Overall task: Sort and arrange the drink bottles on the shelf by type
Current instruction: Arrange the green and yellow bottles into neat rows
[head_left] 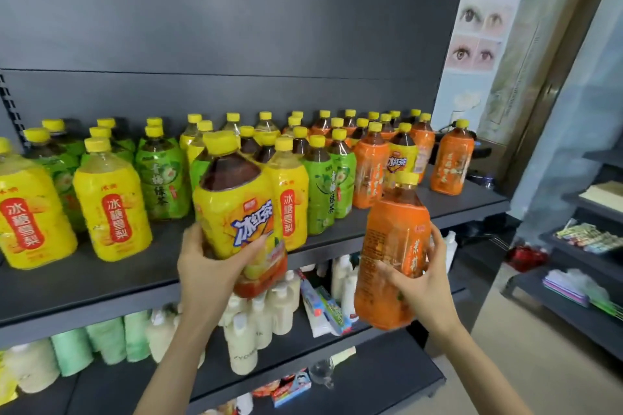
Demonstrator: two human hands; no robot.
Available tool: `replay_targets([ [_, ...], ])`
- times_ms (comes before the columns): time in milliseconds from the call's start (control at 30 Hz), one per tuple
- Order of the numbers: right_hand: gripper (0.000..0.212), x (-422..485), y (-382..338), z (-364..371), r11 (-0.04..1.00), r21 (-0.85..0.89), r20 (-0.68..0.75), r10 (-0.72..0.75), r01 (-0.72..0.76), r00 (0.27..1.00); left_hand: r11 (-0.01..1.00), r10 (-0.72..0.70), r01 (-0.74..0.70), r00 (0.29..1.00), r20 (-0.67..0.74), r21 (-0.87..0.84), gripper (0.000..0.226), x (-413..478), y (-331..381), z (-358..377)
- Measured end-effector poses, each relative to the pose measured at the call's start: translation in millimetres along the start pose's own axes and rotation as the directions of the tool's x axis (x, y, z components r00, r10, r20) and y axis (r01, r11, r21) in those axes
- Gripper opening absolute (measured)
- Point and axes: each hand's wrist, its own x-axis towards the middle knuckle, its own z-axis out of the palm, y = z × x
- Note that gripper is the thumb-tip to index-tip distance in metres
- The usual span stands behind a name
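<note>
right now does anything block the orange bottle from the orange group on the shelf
Nothing visible does: the orange-labelled plastic bottle in the right hand faces bare dark shelf beside the standing orange-labelled bottles.

Two hands point(202, 268) point(428, 283), one held yellow-label bottle point(236, 209), one held orange-label bottle point(391, 242)
</note>
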Motion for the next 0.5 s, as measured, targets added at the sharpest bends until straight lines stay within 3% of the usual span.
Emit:
replay_targets([
  [167,0.107,20,15,-34,0.996,-0.084,-0.034,0.025,-0.028,0.999,0.998,-0.008,0.017,0.988,0.152,-0.061,0.071,-4,11,71],
  [500,0.110,102,60,-86,0.985,-0.164,-0.091,0.030,-0.044,0.995,0.996,-0.023,0.048,0.945,0.325,-0.069,0.069,29,-45,207],
])
